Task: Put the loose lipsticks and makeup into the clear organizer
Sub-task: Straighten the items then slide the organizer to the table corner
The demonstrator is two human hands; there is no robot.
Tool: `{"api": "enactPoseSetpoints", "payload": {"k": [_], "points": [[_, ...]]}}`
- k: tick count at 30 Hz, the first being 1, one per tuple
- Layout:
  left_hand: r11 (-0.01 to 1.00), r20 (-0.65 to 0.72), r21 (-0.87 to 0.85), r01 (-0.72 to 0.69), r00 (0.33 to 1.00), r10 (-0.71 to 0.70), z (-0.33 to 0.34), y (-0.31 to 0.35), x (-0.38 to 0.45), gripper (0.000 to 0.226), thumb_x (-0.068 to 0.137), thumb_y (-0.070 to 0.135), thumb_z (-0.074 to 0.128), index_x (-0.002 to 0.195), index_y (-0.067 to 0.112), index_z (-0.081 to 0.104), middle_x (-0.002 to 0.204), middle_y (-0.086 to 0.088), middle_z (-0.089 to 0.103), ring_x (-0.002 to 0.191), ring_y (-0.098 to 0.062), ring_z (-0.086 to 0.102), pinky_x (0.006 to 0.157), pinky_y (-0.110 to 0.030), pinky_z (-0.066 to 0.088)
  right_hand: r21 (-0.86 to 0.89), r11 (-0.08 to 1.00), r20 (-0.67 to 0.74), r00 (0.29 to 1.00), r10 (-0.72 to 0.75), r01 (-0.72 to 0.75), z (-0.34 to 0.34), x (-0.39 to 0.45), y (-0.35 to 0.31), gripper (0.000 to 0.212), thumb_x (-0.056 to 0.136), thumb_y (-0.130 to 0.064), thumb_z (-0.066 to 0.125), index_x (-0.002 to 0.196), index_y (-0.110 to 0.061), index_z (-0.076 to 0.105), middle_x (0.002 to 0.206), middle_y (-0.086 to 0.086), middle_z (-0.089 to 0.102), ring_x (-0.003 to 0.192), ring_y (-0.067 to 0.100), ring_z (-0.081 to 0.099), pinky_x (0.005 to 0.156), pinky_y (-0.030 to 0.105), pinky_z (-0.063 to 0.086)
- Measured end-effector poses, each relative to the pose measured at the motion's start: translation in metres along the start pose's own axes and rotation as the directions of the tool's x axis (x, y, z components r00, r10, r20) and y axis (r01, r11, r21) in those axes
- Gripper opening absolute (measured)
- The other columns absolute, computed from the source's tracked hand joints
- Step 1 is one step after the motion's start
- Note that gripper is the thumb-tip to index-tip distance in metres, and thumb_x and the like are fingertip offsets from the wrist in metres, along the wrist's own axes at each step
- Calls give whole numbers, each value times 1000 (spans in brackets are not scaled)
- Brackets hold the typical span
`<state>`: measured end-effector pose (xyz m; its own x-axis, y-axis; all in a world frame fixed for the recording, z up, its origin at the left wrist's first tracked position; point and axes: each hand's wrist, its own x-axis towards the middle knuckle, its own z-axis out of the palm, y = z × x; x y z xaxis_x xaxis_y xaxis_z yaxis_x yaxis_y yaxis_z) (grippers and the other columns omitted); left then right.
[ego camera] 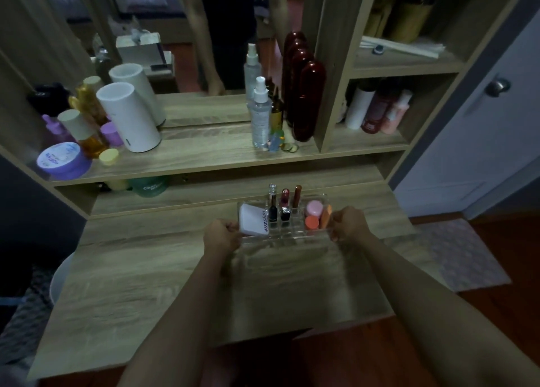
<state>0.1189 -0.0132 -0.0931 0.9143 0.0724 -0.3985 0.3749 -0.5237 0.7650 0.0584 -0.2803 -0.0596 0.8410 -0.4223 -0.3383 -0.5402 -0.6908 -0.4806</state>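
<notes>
Clear plastic organizer (287, 234), loaded with upright lipsticks (285, 208), is being gripped at both ends by the left hand (220, 234) and right hand (349, 223) on the wooden desk (146, 269).

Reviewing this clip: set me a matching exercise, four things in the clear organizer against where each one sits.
Things:
1. white compact
2. pink jar
3. brown-capped tube
4. left hand

Places:
A. right-end compartment
B. gripping the clear organizer at its left end
C. left-end compartment
D. upright in the back row of slots

Pairs: 1-C, 2-A, 3-D, 4-B
</notes>
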Motion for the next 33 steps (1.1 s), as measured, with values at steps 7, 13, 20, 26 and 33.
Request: {"api": "enactPoseSetpoints", "payload": {"k": [7, 13, 20, 26, 33], "points": [[997, 18, 52, -55, 998, 54, 46, 30, -12, 23, 79, 3, 67, 60, 16, 63, 84, -25, 73, 81, -36, 71, 79, -52, 59, -54, 998, -21, 999, 27, -28, -32, 17, 40, 18, 89, -12, 61, 90, 2, 72, 95, 19, 73, 80, 22, 62, 70, 27, 43], [985, 46, 127, -119, 992, 114, 74, 54, -24, 12, 75, 2, 66, 82, 0, 75, 82, -24, 76, 72, -32, 71, 68, -38, 58, -46, 999, -65, 998, 6, -9, -53, 31, 68, 20, 91, -10, 57, 92, 4, 71, 97, 22, 73, 95, 31, 67, 87, 36, 51], [979, 59, 168, -118, 992, 109, 95, 72, -32, 16, 76, 2, 66, 89, -1, 74, 89, -25, 75, 85, -34, 72, 79, -44, 60, -95, 995, -64, 998, -2, -4, -70, 39, 88, 21, 93, -11, 56, 94, 5, 70, 99, 22, 72, 98, 31, 67, 96, 38, 51], [985, 62, 149, -92, 995, 84, 112, 81, -39, 12, 78, 2, 67, 88, 2, 74, 89, -19, 76, 84, -30, 72, 79, -40, 59, -89, 994, -50, 997, 53, -57, -81, 43, 101, 24, 94, -14, 55, 97, 3, 71, 100, 20, 73, 98, 28, 68, 90, 31, 50], [983, 54, 148, -108, 993, 101, 128, 88, -47, 13, 81, 3, 62, 79, 1, 74, 79, -18, 75, 82, -31, 72, 76, -40, 58, -72, 994, -80, 994, 81, -86, -89, 48, 113, 24, 93, -12, 57, 95, 6, 72, 98, 23, 73, 96, 31, 68, 86, 32, 51]]}}
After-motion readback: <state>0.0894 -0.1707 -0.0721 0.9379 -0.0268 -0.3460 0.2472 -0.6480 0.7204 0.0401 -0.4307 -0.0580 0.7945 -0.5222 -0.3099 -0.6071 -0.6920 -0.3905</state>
